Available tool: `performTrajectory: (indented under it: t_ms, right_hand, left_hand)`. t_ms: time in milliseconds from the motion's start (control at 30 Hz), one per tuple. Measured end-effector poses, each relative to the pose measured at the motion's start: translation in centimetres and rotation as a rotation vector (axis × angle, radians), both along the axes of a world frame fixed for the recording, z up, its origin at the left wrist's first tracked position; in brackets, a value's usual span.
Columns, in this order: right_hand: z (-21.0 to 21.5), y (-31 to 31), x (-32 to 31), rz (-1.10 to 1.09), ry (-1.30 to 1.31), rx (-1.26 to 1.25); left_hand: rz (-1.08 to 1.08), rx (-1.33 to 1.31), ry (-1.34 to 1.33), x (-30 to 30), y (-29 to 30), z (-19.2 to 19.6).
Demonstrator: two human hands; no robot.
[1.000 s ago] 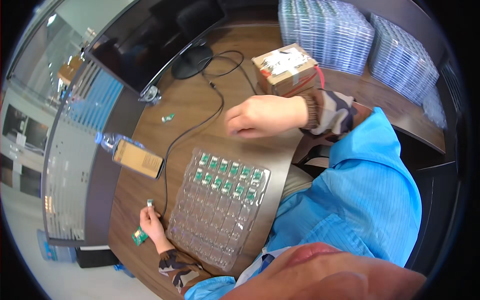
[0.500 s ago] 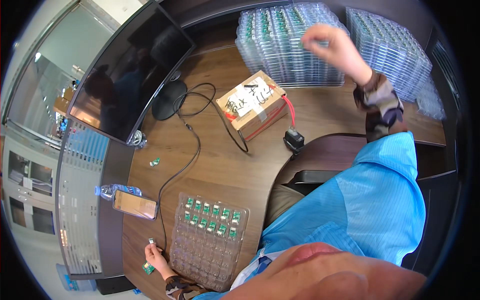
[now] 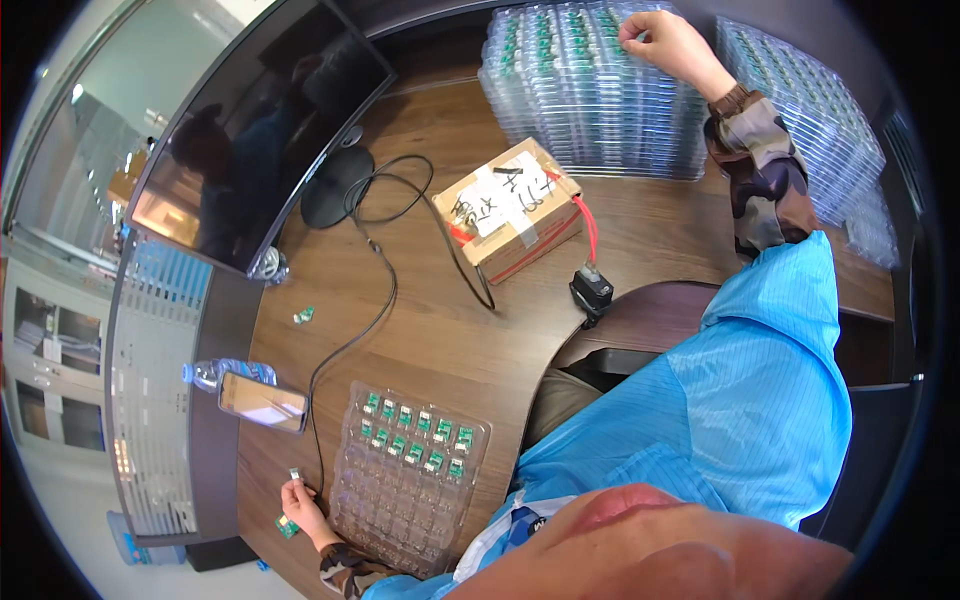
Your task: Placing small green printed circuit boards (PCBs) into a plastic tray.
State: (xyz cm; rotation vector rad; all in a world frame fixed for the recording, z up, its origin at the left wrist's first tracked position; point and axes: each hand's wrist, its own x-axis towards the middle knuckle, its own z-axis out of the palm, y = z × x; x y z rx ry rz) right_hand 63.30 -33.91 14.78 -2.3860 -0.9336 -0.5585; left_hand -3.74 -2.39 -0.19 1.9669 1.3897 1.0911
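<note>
My left hand [image 3: 303,508] rests low on the desk at the left, closed round a small silver-white connector [image 3: 294,474], with a black cable [image 3: 318,440] running down beside it. A green circuit board [image 3: 287,526] lies partly under that hand. To its right is a clear plastic tray [image 3: 400,490], its upper two rows holding small green circuit boards [image 3: 425,420]. My right hand [image 3: 668,45] reaches to the far stack of clear trays [image 3: 600,130], fingers pinched over the boards in the top one. What the pinch holds is too small to make out.
A taped cardboard box [image 3: 515,205] with red wires stands mid-desk, near a black adapter [image 3: 592,290]. A monitor [image 3: 260,130], phone [image 3: 262,402], plastic bottle [image 3: 205,374] and loose board [image 3: 304,315] are at the left. Another tray stack [image 3: 810,130] stands far right.
My right hand has moved farther away over the top tray, and its fingertips have come down among the boards. My left hand keeps its grip on the connector. The whole view has shifted slightly.
</note>
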Motion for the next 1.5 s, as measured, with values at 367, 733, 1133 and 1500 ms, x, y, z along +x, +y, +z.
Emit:
performTrajectory:
  t_ms: [367, 733, 1133, 1500]
  right_hand:
    - [-2.6, -2.7, 4.6, -0.033, -0.241, 0.170]
    - [-4.8, 6.9, -23.5, 0.937, -0.165, 0.181]
    - [-12.5, 19.5, -32.0, 1.047, 0.500, 0.049]
    - [-13.4, 19.6, -31.8, 1.152, 0.466, -0.035]
  left_hand:
    - [0.005, -0.039, -0.087, 0.1, 0.7, -0.4]
    - [0.052, -0.117, -0.112, -0.1, -0.8, 0.2]
    - [0.011, -0.118, -0.139, 0.9, 0.4, -1.0]
    - [0.065, -0.033, -0.025, 0.4, 0.3, -0.4]
